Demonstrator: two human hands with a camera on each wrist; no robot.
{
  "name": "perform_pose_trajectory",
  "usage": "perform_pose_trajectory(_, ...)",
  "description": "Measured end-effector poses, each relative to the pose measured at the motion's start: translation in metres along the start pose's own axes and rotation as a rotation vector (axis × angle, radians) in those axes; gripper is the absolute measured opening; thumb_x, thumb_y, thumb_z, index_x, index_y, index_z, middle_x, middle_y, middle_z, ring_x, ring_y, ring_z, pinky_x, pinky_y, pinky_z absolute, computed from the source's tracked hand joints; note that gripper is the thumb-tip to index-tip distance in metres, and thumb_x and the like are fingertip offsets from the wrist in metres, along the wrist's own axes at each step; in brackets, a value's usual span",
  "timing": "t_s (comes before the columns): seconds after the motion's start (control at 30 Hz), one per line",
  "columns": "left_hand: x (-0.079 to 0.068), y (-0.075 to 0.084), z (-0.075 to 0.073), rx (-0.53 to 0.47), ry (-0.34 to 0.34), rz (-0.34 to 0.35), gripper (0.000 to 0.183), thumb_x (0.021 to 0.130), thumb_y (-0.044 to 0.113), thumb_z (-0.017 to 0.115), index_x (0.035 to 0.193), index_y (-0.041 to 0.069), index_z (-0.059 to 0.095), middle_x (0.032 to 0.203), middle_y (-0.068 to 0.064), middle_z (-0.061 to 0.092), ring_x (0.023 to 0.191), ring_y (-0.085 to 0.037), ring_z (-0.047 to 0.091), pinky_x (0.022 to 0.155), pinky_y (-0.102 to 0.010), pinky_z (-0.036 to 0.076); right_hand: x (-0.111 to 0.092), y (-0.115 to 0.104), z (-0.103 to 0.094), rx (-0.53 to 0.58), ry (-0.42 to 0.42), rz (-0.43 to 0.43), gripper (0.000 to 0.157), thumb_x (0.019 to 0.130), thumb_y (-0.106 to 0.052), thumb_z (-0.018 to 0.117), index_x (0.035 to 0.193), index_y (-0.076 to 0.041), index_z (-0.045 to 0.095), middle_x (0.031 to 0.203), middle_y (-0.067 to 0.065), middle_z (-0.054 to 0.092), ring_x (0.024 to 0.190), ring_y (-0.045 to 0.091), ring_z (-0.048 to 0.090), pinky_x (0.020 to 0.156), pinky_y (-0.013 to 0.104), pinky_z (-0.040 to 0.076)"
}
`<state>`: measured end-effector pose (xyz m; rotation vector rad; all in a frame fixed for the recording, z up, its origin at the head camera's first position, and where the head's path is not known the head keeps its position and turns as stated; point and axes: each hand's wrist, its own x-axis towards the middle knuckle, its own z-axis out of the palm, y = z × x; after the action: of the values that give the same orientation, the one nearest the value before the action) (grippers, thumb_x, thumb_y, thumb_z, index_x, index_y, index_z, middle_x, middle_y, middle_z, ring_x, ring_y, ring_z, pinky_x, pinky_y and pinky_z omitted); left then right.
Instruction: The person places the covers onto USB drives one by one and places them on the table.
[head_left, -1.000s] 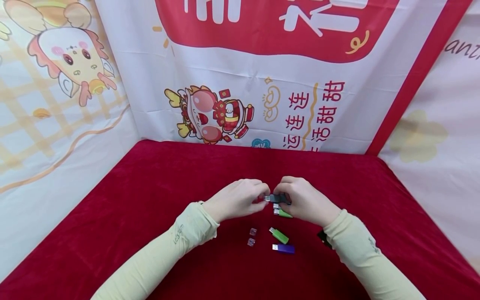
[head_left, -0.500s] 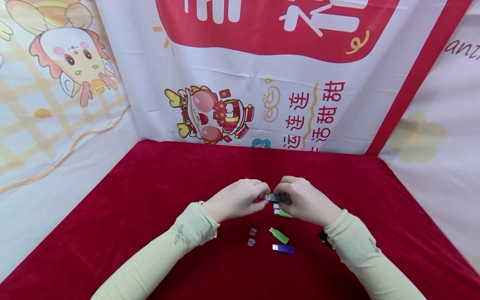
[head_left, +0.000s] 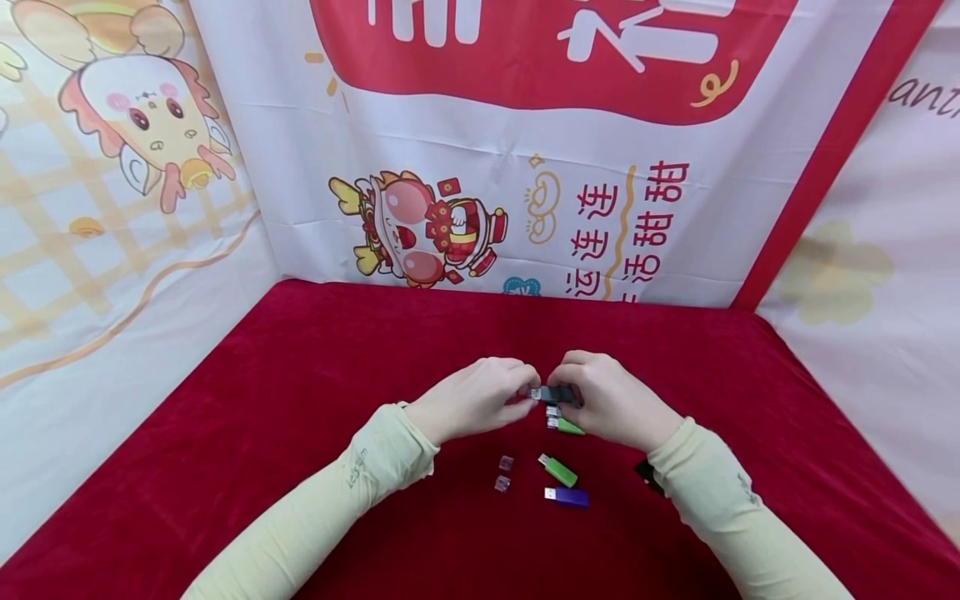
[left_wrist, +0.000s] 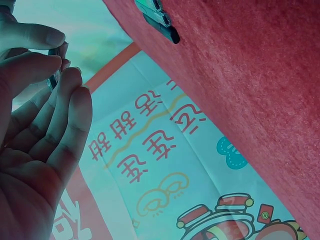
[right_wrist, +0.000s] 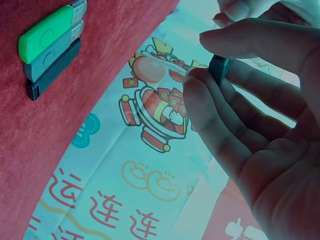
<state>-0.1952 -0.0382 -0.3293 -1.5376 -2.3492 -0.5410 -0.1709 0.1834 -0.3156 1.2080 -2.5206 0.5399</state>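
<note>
Over the cloth in the head view, my two hands meet at a dark grey USB stick (head_left: 558,395). My right hand (head_left: 606,402) pinches its body between thumb and fingers. At the plug end, my left hand (head_left: 480,400) pinches a small clear cap (head_left: 535,393) with its fingertips; the cap overlaps the metal plug. In the right wrist view the stick's dark end shows between the fingers. Below the hands lies a row of capped sticks: a green one (right_wrist: 46,35), a grey one (right_wrist: 50,56) and a black one (right_wrist: 56,70).
Nearer the person lie a green USB stick (head_left: 561,473) and a purple one (head_left: 567,497), plugs bare. Two clear caps (head_left: 506,463) sit left of them. A black object (head_left: 648,477) is partly hidden by the right sleeve. Red cloth (head_left: 360,350) covers the table; printed curtains stand behind.
The hands hold nearly the same place; the dark grey stick and the right hand have risen very slightly. The things on the cloth stay put.
</note>
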Motion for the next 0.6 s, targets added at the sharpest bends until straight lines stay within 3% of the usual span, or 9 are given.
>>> perform_pose_trajectory(0.6, 0.0003, 0.0006, -0.0007, -0.023, -0.024, 0.006, 0.012, 0.090, 0.010, 0.072, 0.100, 0.006, 0.066, 0.090, -0.001, 0.065, 0.081, -0.010, 0.060, 0.077, -0.016, 0.047, -0.0005, -0.0005, 0.0001, 0.011, 0.011, -0.014, 0.021, 0.072, 0.003, 0.082, 0.088, -0.004, 0.072, 0.084, 0.001, 0.061, 0.073, 0.012, 0.058, 0.067, 0.026, 0.054)
